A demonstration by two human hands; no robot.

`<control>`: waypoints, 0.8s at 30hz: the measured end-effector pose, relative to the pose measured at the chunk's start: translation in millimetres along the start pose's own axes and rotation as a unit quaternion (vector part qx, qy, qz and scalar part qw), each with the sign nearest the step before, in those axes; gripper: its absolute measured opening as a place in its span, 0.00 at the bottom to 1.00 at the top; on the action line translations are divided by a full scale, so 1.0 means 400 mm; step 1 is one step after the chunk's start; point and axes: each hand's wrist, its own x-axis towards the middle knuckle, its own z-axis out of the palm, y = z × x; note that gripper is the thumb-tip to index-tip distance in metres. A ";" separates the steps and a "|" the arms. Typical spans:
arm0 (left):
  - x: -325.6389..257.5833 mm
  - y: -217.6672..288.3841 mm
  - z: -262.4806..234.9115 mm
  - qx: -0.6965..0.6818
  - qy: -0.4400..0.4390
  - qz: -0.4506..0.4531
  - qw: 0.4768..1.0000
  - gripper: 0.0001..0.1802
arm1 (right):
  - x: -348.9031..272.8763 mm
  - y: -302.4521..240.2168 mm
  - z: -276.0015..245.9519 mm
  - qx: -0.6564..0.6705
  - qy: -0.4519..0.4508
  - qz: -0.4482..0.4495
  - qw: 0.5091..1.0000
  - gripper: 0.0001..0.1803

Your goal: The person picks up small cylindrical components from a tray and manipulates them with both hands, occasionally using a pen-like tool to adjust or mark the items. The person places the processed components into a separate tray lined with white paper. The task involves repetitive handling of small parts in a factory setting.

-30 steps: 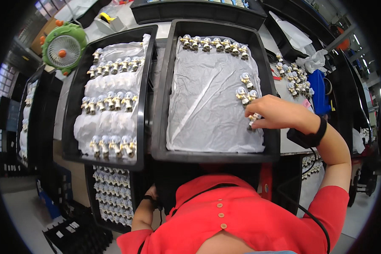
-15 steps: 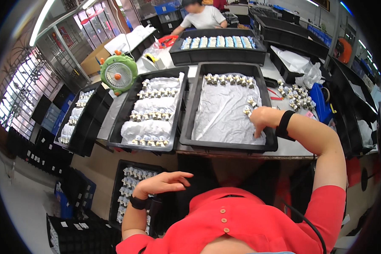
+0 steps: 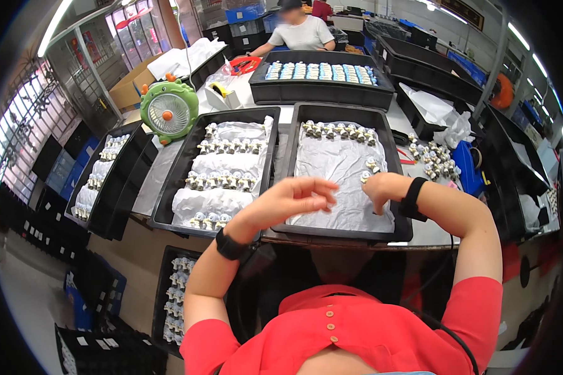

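2 black trays (image 3: 280,172) hold small parts (image 3: 222,181).

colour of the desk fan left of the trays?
Green, with an orange hub; the desk fan shows in the head view.

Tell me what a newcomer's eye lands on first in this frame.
Probably the two hands over the right black tray: the left hand raised above its white liner, the right hand down by a few small parts. Next, the green fan at the bench's left, beside the fuller left tray.
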 end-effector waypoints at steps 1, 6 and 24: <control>0.022 -0.003 -0.022 0.002 0.050 0.015 0.999 0.25 | -0.016 -0.002 -0.045 0.033 0.032 -0.009 0.999 0.32; 0.126 -0.044 -0.146 -0.231 0.276 0.039 0.932 0.23 | -0.127 -0.017 -0.259 0.226 0.339 -0.193 0.893 0.34; 0.167 -0.119 -0.156 -0.091 0.405 0.069 0.907 0.20 | 0.163 -0.080 -0.176 0.444 0.565 -0.285 0.634 0.36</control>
